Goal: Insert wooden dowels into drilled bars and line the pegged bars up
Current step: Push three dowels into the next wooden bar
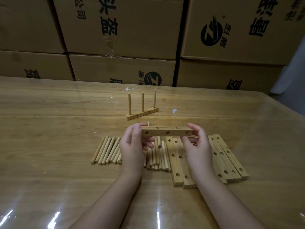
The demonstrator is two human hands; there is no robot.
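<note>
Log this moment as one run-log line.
left hand: grips drilled bar | right hand: grips same bar | pegged bar: three dowels upright, farther back | loose dowels, spare bars: on table

Logged a glossy wooden desk point(49, 129), glare streaks along its near edge. I saw white flecks point(127, 88) near the far edge and one larger white spot point(174, 110) nearer the middle. Stacked cardboard boxes point(123, 27) with black characters and a round logo point(211, 33) stood behind the far edge. Something pale point(290, 76) showed past the far right corner; unidentified.
</note>
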